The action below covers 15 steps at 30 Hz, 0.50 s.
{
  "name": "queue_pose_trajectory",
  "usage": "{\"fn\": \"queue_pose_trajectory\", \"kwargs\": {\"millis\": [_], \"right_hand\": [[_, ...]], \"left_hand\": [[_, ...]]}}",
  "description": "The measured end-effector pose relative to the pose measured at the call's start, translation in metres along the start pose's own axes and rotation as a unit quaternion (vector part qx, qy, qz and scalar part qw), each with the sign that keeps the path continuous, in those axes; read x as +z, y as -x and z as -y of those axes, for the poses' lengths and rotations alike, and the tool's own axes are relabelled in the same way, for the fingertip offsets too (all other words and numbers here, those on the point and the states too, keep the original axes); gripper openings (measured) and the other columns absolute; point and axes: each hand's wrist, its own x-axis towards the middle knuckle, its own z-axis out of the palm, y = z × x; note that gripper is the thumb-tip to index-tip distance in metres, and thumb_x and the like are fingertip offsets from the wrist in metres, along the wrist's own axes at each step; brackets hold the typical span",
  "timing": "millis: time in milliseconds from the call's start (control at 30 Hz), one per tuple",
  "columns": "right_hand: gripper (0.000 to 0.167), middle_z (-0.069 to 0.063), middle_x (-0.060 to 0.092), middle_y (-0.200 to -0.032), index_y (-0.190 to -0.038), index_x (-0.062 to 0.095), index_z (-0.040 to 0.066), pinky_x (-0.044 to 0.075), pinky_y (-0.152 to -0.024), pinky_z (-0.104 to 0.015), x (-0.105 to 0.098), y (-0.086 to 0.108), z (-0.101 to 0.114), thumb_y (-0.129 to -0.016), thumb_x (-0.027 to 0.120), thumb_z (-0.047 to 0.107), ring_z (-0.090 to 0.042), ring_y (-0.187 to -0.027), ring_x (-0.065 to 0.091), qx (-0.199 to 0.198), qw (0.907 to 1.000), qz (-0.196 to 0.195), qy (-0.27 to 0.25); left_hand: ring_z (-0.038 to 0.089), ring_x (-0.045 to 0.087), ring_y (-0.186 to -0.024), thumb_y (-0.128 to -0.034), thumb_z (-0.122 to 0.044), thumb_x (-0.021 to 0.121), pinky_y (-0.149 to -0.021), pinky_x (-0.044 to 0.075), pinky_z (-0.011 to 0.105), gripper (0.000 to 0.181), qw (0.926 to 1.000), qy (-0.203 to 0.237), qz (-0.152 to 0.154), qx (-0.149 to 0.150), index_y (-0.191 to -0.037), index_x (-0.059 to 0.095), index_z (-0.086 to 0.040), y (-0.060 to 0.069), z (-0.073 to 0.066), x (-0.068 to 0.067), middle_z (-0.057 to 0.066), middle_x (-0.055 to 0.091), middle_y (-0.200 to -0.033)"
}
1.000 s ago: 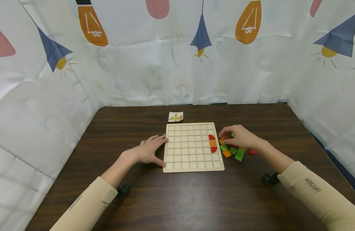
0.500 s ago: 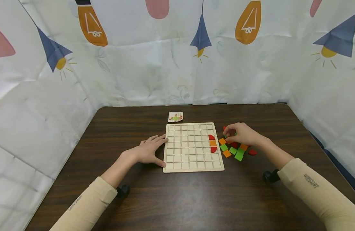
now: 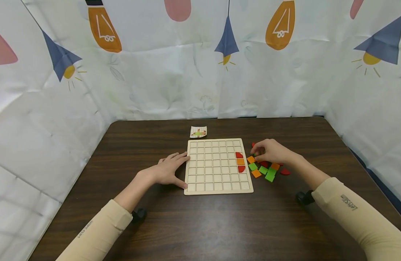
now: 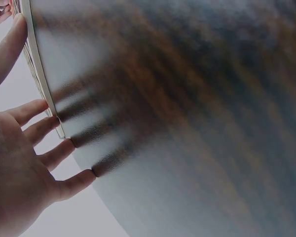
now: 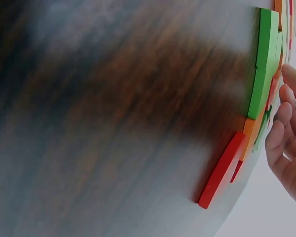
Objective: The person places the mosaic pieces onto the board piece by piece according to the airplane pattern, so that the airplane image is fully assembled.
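In the head view my left hand lies spread along the left edge of a pale wooden grid board. Its thumb and fingertips touch that edge, as the left wrist view also shows. Set in the board's right side are an orange square between two red rounded pieces. My right hand is over a loose pile of coloured pieces, fingers bent downward. A sliver of green shows by its fingertips; whether they pinch that piece is hidden. In the right wrist view, green blocks stand beside the bent fingers.
A small card with a coloured pattern lies behind the board. Loose orange, green and red pieces spread right of the board on the dark wood table. A printed curtain hangs behind the table.
My right hand moved from the pieces nearest the board to slightly farther back and right, uncovering orange and green pieces, then shifted a little left. My left hand and the board stayed put.
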Motion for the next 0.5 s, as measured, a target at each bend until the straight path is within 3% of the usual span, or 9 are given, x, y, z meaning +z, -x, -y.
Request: {"fn": "queue_pose_trajectory", "kwargs": {"millis": [133, 500], "right_hand": [[0.013, 0.003, 0.064, -0.085, -0.106, 0.077, 0.007, 0.052, -0.074, -0.037, 0.0014, -0.0025, 0.0008, -0.093, 0.077, 0.007, -0.016, -0.078, 0.060, -0.006, 0.9999, 0.004, 0.012], [0.017, 0.003, 0.062, -0.083, -0.109, 0.074, 0.004, 0.047, -0.065, -0.033, 0.0017, -0.0034, 0.0018, -0.092, 0.075, 0.006, -0.016, -0.070, 0.053, -0.021, 0.9992, 0.017, 0.029]], "left_hand": [[0.040, 0.010, -0.155, -0.0809, -0.056, 0.084, -0.112, 0.017, 0.073, 0.108, 1.0000, 0.005, 0.000, -0.001, -0.163, 0.030, -0.013, -0.0004, 0.0005, 0.0004, 0.011, 0.017, -0.170], [0.040, 0.011, -0.155, -0.0803, -0.057, 0.084, -0.111, 0.018, 0.073, 0.108, 1.0000, 0.005, -0.003, 0.001, -0.163, 0.031, -0.013, 0.0010, 0.0001, 0.0007, 0.011, 0.018, -0.170]]}}
